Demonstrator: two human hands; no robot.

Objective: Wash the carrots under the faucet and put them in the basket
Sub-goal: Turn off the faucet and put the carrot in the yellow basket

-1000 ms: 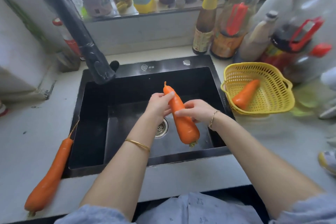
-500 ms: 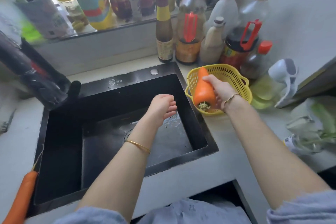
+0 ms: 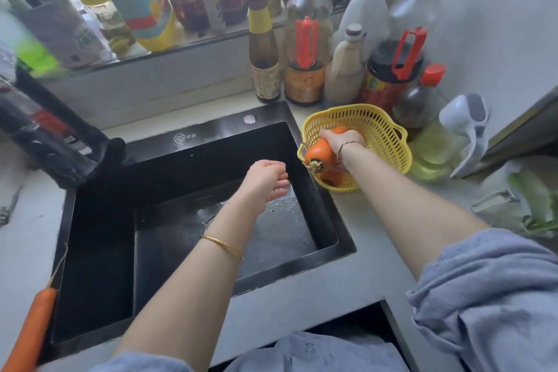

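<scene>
My right hand (image 3: 339, 139) grips a thick orange carrot (image 3: 319, 154) and holds it inside the yellow basket (image 3: 383, 130) on the counter right of the sink. Its stem end points toward me over the basket's near rim. Another carrot (image 3: 332, 179) lies under it in the basket. My left hand (image 3: 267, 180) hovers over the black sink (image 3: 187, 220), holding nothing, fingers loosely curled. A third carrot (image 3: 28, 332) lies on the counter at the sink's left edge. The black faucet (image 3: 57, 142) slants in from the left; no water runs from it.
Many sauce and oil bottles (image 3: 305, 48) crowd the counter behind the basket and the windowsill. A white scoop-like holder (image 3: 471, 130) stands right of the basket. Green vegetables in plastic (image 3: 531, 205) lie at the far right. The counter's front edge runs just below the sink.
My right hand carried the carrot from over the sink to the right and lowered it into the basket. My left hand let go and stayed over the sink. The view turned right.
</scene>
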